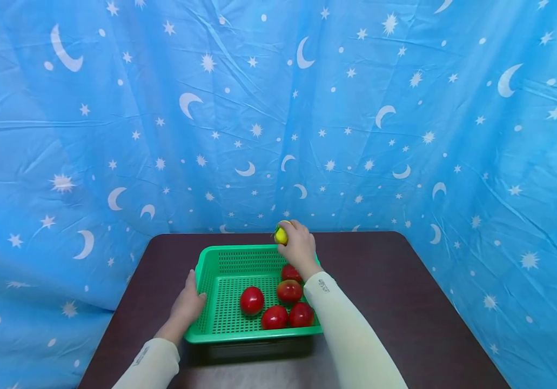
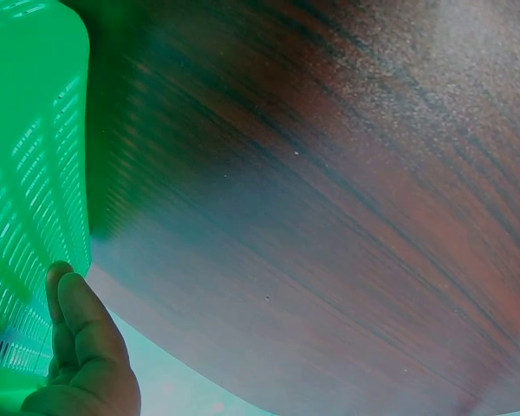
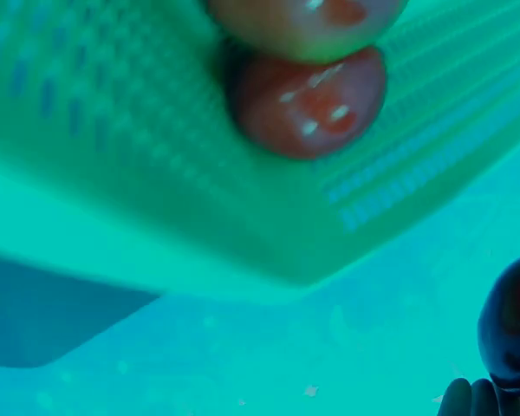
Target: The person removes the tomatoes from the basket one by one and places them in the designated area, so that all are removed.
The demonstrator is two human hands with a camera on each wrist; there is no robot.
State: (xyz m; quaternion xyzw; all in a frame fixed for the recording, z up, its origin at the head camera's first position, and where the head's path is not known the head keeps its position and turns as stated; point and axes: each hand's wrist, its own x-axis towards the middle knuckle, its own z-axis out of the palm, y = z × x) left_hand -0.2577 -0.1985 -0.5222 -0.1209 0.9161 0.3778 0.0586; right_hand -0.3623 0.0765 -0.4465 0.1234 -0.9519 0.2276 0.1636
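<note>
On the dark table stands a green basket [image 1: 217, 339] with several round red fruits [image 1: 252, 301] in it, mostly towards its right side. My left hand [image 1: 188, 305] grips the basket's left rim, thumb over the edge; in the left wrist view the fingers of that hand [image 2: 91, 347] lie along the outer wall. Above the basket's back right rim, my right hand [image 1: 300, 247] holds a small yellow fruit [image 1: 281, 233] with green at its side. The right wrist view shows fingertips [image 3: 481, 400] at the held fruit [image 3: 513, 325], which looks dark there.
The dark brown tabletop [image 1: 380, 281] extends on both sides of the basket. Behind and beside it hangs a blue curtain [image 1: 268, 108] with white moons and stars. Two red fruits [image 3: 308, 104] lie near a basket corner in the right wrist view.
</note>
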